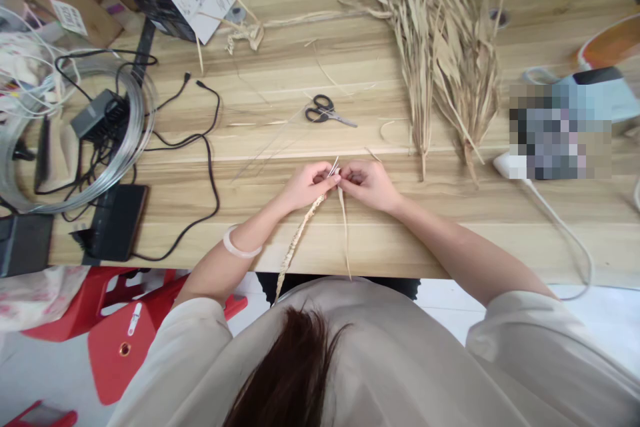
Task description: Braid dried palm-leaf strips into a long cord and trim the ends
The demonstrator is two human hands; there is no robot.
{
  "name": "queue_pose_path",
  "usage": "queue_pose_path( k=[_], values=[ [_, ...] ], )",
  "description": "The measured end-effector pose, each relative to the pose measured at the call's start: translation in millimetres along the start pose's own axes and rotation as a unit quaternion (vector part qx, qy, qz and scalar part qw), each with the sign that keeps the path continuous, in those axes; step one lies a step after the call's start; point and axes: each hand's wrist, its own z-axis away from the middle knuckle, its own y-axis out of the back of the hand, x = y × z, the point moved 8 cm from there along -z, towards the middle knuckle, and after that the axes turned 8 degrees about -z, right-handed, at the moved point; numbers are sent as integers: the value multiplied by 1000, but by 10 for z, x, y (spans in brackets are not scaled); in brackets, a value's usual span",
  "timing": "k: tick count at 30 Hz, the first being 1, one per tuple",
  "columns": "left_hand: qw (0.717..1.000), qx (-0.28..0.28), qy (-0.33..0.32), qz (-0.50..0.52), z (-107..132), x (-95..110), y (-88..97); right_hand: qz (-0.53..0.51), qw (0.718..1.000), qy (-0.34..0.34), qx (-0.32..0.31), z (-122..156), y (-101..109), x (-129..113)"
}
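Well left of the black-handled scissors (331,115), a coil of silvery wire (141,113) lies on the table (385,247); on the scissors' near side and slightly left, the left hand (303,187) has its fingers pinched on the upper end of a bumpy straw-coloured cord (294,243), which slants past the table edge; thin pale ends (333,165) poke out above that grip, best held together so the core does not twist; straight nearward of the scissors, a flat pale strip (345,233) hangs between the hands; nearward and right of them, the right hand (373,187) seems to grasp the strip's top in its fingers, the exact contact hidden; firm, even tension, each turn snug against its neighbour, should serve best; right of the scissors lie dried leaf bundles (450,60).
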Motion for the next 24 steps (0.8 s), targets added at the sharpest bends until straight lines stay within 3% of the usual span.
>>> queue_pose_path(
  k=[16, 24],
  values=[
    [1000, 23, -7, 2, -5, -4, 27, -15, 1000, -11, -1, 2, -7, 23],
    [996, 49, 1, 74, -24, -40, 61, -110, 992, -49, 34, 1, 32, 121]
  ],
)
